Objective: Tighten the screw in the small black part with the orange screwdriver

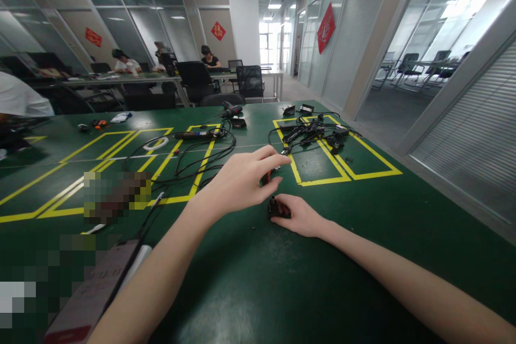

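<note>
My right hand rests low over the green table, its fingers closed round a small black part with a short stub pointing up. Just above and to the left of it, my left hand hovers with thumb and index finger apart. A small black and orange object shows behind the gap between those fingers. It is mostly hidden, and its kind is unclear; it looks to be beyond the hand rather than gripped.
Black cabled parts lie piled inside yellow tape outlines at the back right. A power drill stands at the far edge. A corded electric screwdriver and loose black cable lie left of centre. A phone is near front left.
</note>
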Demonstrator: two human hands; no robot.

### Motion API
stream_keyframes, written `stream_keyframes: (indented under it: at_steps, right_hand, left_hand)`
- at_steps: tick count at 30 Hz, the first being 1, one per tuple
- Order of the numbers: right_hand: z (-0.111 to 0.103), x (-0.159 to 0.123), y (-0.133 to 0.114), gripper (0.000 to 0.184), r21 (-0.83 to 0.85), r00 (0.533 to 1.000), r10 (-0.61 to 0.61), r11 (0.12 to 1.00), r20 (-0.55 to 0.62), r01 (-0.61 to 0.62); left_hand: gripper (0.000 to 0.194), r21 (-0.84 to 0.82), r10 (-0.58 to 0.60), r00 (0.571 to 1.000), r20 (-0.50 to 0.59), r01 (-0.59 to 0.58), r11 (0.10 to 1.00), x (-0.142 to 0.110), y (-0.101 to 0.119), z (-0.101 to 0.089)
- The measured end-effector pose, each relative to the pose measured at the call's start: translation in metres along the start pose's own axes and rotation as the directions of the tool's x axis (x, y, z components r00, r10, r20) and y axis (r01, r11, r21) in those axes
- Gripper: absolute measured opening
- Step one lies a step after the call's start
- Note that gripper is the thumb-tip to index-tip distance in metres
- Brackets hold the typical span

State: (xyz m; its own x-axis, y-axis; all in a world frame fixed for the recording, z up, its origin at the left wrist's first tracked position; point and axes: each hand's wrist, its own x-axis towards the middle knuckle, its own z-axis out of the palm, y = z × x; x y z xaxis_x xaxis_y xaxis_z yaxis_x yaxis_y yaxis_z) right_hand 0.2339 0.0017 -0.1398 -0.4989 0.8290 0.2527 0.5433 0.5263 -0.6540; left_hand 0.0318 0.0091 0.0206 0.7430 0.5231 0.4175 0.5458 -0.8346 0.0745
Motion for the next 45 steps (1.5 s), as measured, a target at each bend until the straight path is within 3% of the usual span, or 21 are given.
stream_keyframes:
  at_steps: [13,19,33,45]
  right_hand:
    - [-0.0012,0.0002,-0.0020,0.021,0.008,1.000,0.001,1.000,0.003,-0.001]
    - [-0.0008,0.0002,-0.0016,0.021,0.018,1.000,0.002,1.000,-0.001,-0.002]
    - [-0.0007,-0.0002,-0.0017,0.020,0.025,1.000,0.000,1.000,0.003,0.000]
    - [-0.0004,0.0004,-0.0005,0.021,0.016,1.000,-0.005,1.000,-0.002,0.005]
  left_hand:
    - [0.045,0.017,0.016,1.000,0.017,-0.016,1.000,-0.0002,0.0015,-0.0008]
    - [0.032,0.054,-0.021,1.000,0.004,0.021,0.998,-0.0003,0.0006,0.0006]
    - [0.036,-0.010,0.055,0.998,-0.024,-0.055,0.998,0.0006,0.0002,0.0010]
    - [0.033,0.002,0.037,0.999,0.000,-0.037,0.999,-0.0005,0.0017,-0.0009]
